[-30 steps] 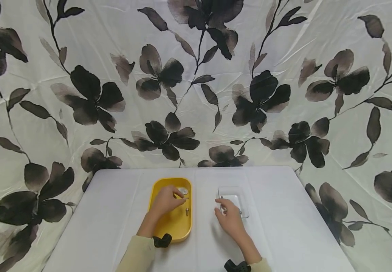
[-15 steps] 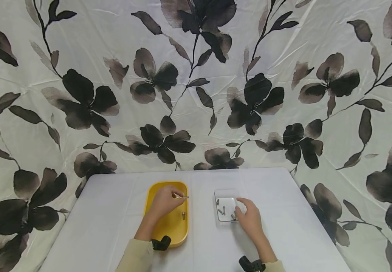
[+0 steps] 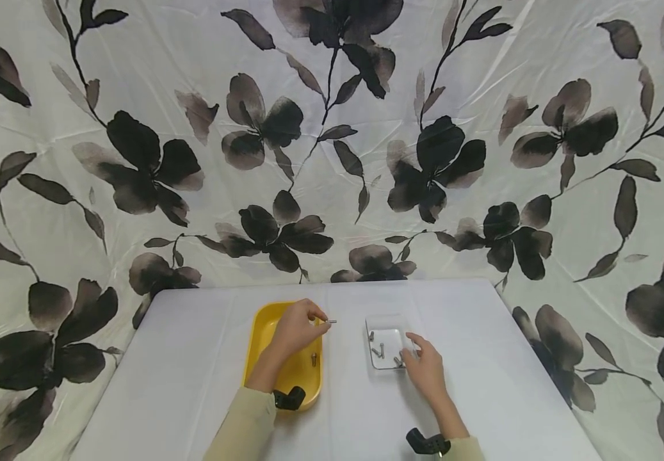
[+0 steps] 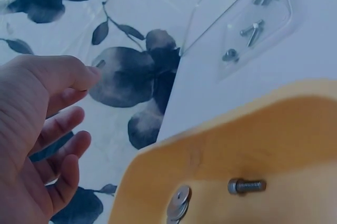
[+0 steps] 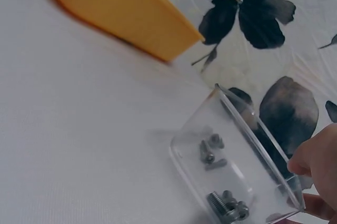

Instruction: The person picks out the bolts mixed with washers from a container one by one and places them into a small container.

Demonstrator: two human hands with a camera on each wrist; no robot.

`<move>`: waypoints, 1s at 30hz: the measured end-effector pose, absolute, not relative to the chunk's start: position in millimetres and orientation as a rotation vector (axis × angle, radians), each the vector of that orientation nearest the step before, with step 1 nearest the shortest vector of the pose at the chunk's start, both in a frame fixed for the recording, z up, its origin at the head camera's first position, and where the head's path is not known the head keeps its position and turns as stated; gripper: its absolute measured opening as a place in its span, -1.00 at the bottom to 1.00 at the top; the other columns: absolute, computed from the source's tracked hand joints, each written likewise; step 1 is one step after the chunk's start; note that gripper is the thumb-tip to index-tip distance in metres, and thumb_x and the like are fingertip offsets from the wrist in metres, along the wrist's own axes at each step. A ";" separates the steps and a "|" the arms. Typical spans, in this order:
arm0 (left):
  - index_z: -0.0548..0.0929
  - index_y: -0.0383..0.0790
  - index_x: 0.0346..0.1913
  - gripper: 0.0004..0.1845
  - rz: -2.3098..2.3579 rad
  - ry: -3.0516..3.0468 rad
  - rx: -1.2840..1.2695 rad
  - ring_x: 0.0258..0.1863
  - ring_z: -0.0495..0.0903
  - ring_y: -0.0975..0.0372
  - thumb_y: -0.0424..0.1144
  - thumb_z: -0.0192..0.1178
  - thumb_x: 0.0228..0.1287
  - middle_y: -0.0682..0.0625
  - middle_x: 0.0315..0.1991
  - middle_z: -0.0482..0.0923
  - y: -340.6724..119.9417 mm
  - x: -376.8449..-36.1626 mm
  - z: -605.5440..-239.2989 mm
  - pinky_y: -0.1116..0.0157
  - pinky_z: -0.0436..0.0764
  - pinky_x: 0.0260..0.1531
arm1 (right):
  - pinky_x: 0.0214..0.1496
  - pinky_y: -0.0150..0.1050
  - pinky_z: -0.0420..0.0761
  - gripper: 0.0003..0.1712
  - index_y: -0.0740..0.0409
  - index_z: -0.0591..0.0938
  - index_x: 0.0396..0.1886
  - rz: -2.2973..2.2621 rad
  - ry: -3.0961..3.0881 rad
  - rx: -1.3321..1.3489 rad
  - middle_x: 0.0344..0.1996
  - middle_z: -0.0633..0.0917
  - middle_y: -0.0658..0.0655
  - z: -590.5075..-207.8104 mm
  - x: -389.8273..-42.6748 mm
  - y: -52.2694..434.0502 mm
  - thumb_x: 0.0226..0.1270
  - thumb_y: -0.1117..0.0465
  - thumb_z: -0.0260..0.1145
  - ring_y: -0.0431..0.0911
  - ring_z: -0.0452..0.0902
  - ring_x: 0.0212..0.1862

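My left hand pinches a small metal screw between thumb and fingertips, over the right rim of the yellow tray. The screw's shank also shows below the fingers in the right wrist view. In the tray lie a socket-head screw and several overlapping round washers. To the right stands a clear plastic box, with several screws loose on its floor. My right hand holds the box's right side, thumb at the rim and fingers around the wall.
Both containers stand on a white-covered table, with a strip of cloth between them. Behind the table's far edge hangs a floral curtain. A black wrist camera sits at the left cuff, another at the right.
My left hand has carried the pinched screw rightward and out past the tray's rim. My right hand has shifted from over the clear box's left part to its right side.
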State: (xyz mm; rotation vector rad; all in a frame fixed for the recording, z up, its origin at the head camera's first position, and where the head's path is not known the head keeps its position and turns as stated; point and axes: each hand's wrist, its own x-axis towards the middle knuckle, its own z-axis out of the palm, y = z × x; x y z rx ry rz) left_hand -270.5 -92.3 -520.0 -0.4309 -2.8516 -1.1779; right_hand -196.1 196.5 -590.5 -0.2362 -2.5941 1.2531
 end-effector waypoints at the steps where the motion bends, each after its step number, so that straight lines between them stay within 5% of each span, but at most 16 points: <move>1: 0.76 0.04 -0.40 -0.92 -1.182 -2.849 -0.429 -0.18 0.55 0.15 -0.08 0.42 0.08 0.15 -0.28 0.55 -90.2 -273.1 -519.5 0.21 0.58 -0.18 | -0.09 0.08 0.61 -0.53 0.23 0.54 0.20 1.260 -2.583 -0.233 0.17 0.52 0.39 -590.2 -197.3 197.0 0.30 0.25 0.26 0.26 0.59 0.01; 15: 0.78 0.01 -0.39 -0.89 -1.205 -2.815 -0.523 -0.26 0.54 0.20 -0.06 0.42 0.09 0.15 -0.31 0.56 -57.5 -284.6 -529.7 0.28 0.57 -0.24 | -0.43 -0.32 0.65 -0.54 0.23 0.53 0.21 1.444 -2.522 -0.237 0.11 0.54 0.45 -599.2 -190.6 201.8 0.30 0.35 0.23 0.20 0.67 -0.15; 30: 0.79 -0.02 -0.35 -0.89 -1.268 -2.778 -0.549 -0.24 0.56 0.18 -0.08 0.38 0.14 0.16 -0.31 0.56 -17.1 -278.3 -539.8 0.30 0.56 -0.23 | -0.37 -0.35 0.65 -0.52 0.18 0.50 0.26 1.501 -2.523 -0.255 0.11 0.56 0.40 -604.9 -188.1 203.2 0.34 0.36 0.14 0.20 0.64 -0.05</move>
